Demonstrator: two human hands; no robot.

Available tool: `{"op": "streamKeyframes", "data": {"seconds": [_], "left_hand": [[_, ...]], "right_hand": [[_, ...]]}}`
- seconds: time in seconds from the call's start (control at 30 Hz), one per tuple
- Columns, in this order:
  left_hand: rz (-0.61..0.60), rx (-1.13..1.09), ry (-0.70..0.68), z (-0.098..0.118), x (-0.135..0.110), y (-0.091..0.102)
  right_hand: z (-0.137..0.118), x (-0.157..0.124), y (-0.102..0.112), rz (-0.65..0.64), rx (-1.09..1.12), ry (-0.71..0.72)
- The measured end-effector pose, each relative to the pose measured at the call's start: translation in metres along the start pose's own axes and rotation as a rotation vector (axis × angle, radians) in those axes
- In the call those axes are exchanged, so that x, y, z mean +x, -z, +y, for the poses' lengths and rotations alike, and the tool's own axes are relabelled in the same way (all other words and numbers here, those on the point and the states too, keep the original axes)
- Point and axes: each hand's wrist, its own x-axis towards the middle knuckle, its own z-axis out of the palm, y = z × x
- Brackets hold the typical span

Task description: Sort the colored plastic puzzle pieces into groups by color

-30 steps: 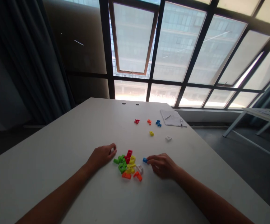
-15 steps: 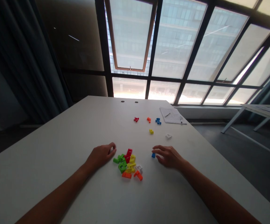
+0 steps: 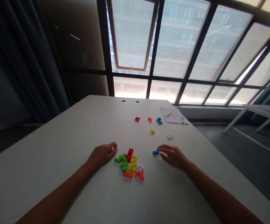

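Note:
A small blue plastic block (image 3: 155, 153) lies on the white table (image 3: 97, 196). Just right of it, my right hand (image 3: 172, 155) has its thumb and fingers apart, fingertips close to the block's right end; whether they touch it I cannot tell. My left hand (image 3: 104, 153) rests loosely curled on the table, thumb and forefinger meeting in a ring with nothing visible inside. Between the hands is a pile of plastic blocks: green (image 3: 123, 166), red (image 3: 130, 151), yellow (image 3: 132, 168), white (image 3: 140, 168) and orange (image 3: 128, 175).
Farther back sit red pieces (image 3: 137, 119), orange pieces (image 3: 150, 119), blue pieces (image 3: 159, 121), a yellow block (image 3: 152, 131) and a white block (image 3: 169, 136). Paper sheets (image 3: 174, 115) with pens lie near the right edge. A second table (image 3: 265, 112) stands at right.
My right hand has drawn back slightly to the right from the blue block, whose whole length now shows. My left hand stays in place; the view has shifted a little.

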Motion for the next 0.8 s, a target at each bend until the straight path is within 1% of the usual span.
{"op": "streamKeyframes", "data": {"seconds": [0.2, 0.33, 0.4, 0.5, 0.57, 0.63, 0.8], "left_hand": [[-0.011, 0.011, 0.0, 0.001, 0.0, 0.002], [-0.022, 0.016, -0.001, 0.002, 0.0, 0.003], [-0.025, 0.017, -0.002, 0.002, 0.0, 0.003], [-0.024, 0.02, 0.003, 0.001, 0.001, 0.002], [-0.028, 0.024, 0.007, 0.001, 0.0, 0.003], [-0.033, 0.027, 0.008, 0.002, 0.0, 0.003], [-0.035, 0.023, 0.007, 0.003, 0.0, 0.005]], "right_hand": [[0.004, -0.002, 0.0, -0.037, 0.028, 0.024], [0.015, -0.005, 0.003, -0.06, -0.053, -0.017], [0.018, -0.004, 0.002, -0.093, -0.146, -0.107], [0.017, 0.0, -0.002, -0.145, -0.339, -0.362], [0.014, 0.003, -0.005, -0.187, -0.42, -0.485], [0.011, 0.005, -0.007, -0.224, -0.443, -0.517], [0.008, 0.007, -0.008, -0.262, -0.442, -0.514]]}}
